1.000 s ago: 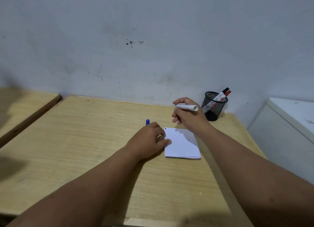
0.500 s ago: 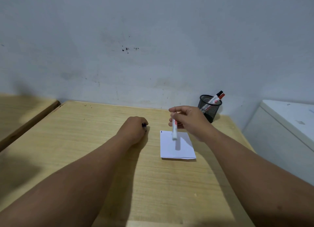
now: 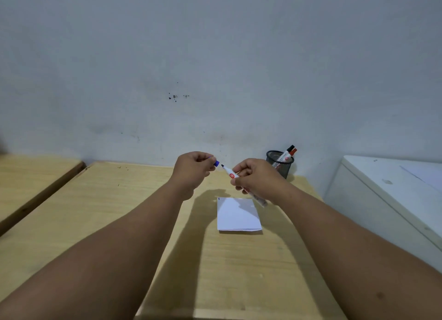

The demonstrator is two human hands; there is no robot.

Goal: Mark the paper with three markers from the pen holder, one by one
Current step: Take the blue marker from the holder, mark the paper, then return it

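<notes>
I have the marker (image 3: 241,183) gripped in my right hand (image 3: 258,178), bare tip aimed at the blue cap (image 3: 216,163) pinched in my left hand (image 3: 191,170), the two just apart above the table (image 3: 119,214). A small mark sits at the top left corner of the paper (image 3: 238,214), so I judge this is recapping. Next I must line up tip and cap, press them together, then swap at the pen holder (image 3: 279,164), where two more stand
</notes>
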